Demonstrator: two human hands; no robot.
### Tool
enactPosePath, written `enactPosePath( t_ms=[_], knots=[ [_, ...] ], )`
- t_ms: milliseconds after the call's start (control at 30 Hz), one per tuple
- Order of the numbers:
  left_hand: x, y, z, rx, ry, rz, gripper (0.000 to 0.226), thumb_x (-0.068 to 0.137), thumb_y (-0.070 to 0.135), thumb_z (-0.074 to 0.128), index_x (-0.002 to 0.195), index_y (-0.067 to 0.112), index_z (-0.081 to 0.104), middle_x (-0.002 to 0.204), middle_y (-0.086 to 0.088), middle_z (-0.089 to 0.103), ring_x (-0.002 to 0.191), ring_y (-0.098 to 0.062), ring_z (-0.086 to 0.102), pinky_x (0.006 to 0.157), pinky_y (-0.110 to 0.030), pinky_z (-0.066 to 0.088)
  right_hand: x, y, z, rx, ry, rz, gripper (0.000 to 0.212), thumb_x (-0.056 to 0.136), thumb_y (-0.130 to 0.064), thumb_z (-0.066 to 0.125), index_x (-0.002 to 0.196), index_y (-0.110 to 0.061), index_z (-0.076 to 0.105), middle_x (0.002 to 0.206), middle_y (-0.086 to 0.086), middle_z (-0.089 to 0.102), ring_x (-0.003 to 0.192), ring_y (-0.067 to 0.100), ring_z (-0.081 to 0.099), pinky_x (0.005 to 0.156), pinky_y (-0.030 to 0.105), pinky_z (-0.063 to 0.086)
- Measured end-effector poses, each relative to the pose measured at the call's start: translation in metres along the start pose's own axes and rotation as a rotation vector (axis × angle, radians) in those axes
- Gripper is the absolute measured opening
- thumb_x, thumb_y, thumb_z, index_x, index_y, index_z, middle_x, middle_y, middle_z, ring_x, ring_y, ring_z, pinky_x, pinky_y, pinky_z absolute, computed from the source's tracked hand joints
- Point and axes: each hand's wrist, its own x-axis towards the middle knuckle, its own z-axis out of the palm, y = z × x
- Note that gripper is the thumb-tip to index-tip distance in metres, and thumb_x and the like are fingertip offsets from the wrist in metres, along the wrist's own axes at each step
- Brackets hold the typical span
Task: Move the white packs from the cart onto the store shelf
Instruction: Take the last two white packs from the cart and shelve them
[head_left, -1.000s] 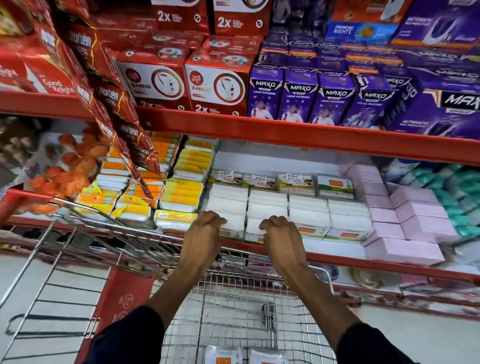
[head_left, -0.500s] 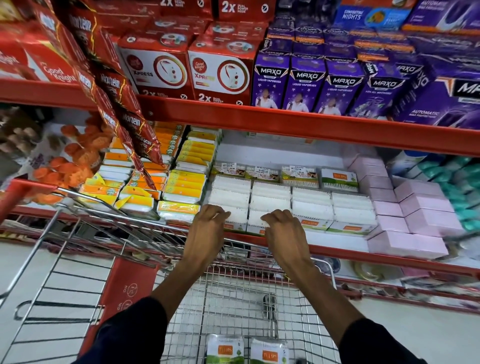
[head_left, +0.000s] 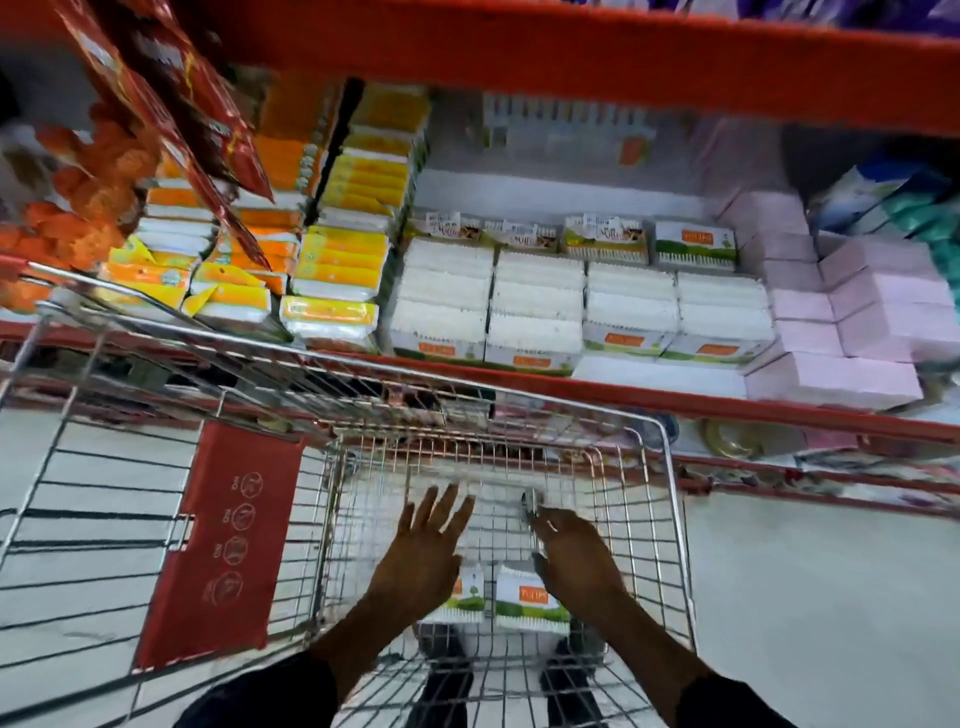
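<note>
Red store shelving fills the upper view, motion-blurred; on the shelf (head_left: 675, 397) white packs (head_left: 535, 299) sit in stacked rows at the middle, with yellow and orange packs (head_left: 337, 260) to their left and pink boxes (head_left: 852, 322) to their right; red sachet strips (head_left: 171, 104) hang down at upper left. Below the shelf edge stands a wire cart (head_left: 670, 493), its basket open to the camera, with a red panel (head_left: 223, 540) on the cart beside it at left. Two white packs lie side by side on the basket floor near the person: the left pack (head_left: 467, 603) partly hidden under the left hand (head_left: 423, 556), the right pack (head_left: 527, 603) showing an orange label, just beside the right hand (head_left: 574, 558). Both hands reach down into the basket above these packs; the left grip is open, fingers (head_left: 441, 506) spread and holding nothing; the right grip is also open, fingers loosely curved, nothing held. Dark sleeves (head_left: 270, 696) cover both forearms near the bottom edge; dark shoes (head_left: 447, 680) show through the wire floor.
</note>
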Motion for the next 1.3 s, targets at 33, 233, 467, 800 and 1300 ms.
enactPosePath(
  t_ms=[33,233,467,800,1300],
  knots=[
    [0.000,-0.001,0.014,-0.003,-0.084,-0.027,0.079,0.093,0.028,0.059,0.157,0.016,0.013,0.163,-0.011,0.001,0.149,-0.042,0.015,0.117,-0.060,0.027,0.000,0.003,0.014,-0.009,-0.087,0.015,0.051,0.084,-0.021,0.068,0.133,-0.011,0.054,0.135,0.014,0.058,0.123,0.034,0.054,0.101,0.044,0.045],
    [0.003,-0.005,0.066,0.031,-0.445,-0.118,0.068,0.098,0.012,0.051,0.155,0.012,0.016,0.163,-0.013,0.020,0.149,-0.033,0.020,0.118,-0.048,0.023,0.007,0.010,0.057,-0.151,-0.366,0.026,0.038,0.095,-0.023,0.056,0.129,-0.008,0.049,0.129,0.015,0.054,0.120,0.033,0.048,0.096,0.042,0.044],
    [0.014,-0.006,0.080,-0.140,-0.365,-0.183,0.065,0.084,-0.010,0.051,0.145,0.009,0.041,0.143,-0.016,0.047,0.132,-0.033,0.045,0.107,-0.042,0.042,0.012,0.015,0.073,-0.169,-0.335,0.059,0.028,0.090,-0.007,0.056,0.118,-0.008,0.054,0.123,0.013,0.057,0.115,0.031,0.053,0.091,0.040,0.047],
    [-0.008,0.008,0.023,-0.322,-0.136,-0.148,0.036,0.069,0.017,0.051,0.097,0.012,0.072,0.098,-0.018,0.069,0.095,-0.030,0.066,0.079,-0.029,0.051,-0.001,0.015,0.037,0.071,-0.277,0.044,0.027,0.086,-0.009,0.055,0.113,-0.006,0.059,0.119,0.014,0.060,0.114,0.032,0.054,0.089,0.037,0.047],
    [-0.002,0.083,-0.208,-0.117,0.480,0.069,0.038,0.073,-0.015,0.071,0.103,0.009,0.073,0.094,-0.004,0.068,0.086,-0.024,0.065,0.069,-0.038,0.059,-0.049,-0.002,-0.209,-0.053,0.482,0.031,0.037,0.058,-0.001,0.077,0.087,-0.017,0.061,0.089,0.001,0.062,0.080,0.024,0.061,0.062,0.033,0.051]
  ],
)
